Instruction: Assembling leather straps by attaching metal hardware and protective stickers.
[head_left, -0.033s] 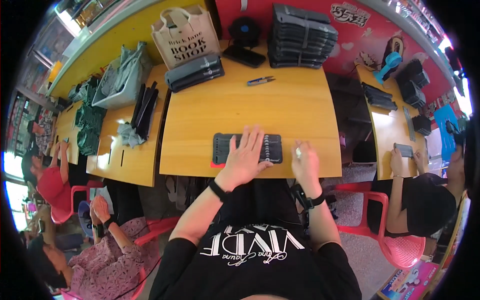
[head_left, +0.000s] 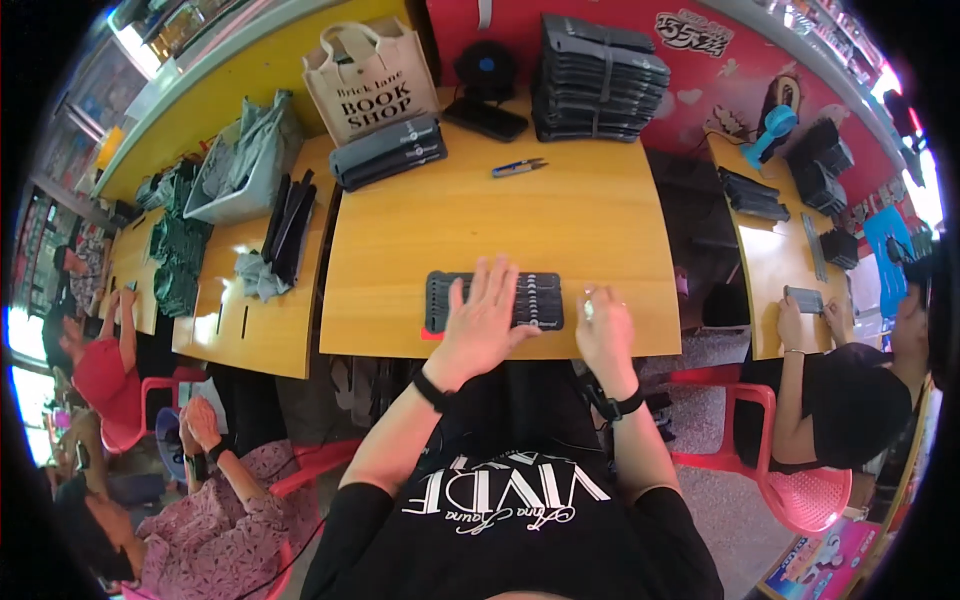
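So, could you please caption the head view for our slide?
Left hand spread over a dark panel, right hand beside it.

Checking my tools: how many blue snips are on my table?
1: the blue snips lie on the table, between the black phone and your left hand. Others may be hidden.

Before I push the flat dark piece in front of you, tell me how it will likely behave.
The flat dark piece lies low on the table, so it probably won't roll or tip. It looks thin, so it is likely light for its size. The left hand, spread over it, may keep it from sliding freely.
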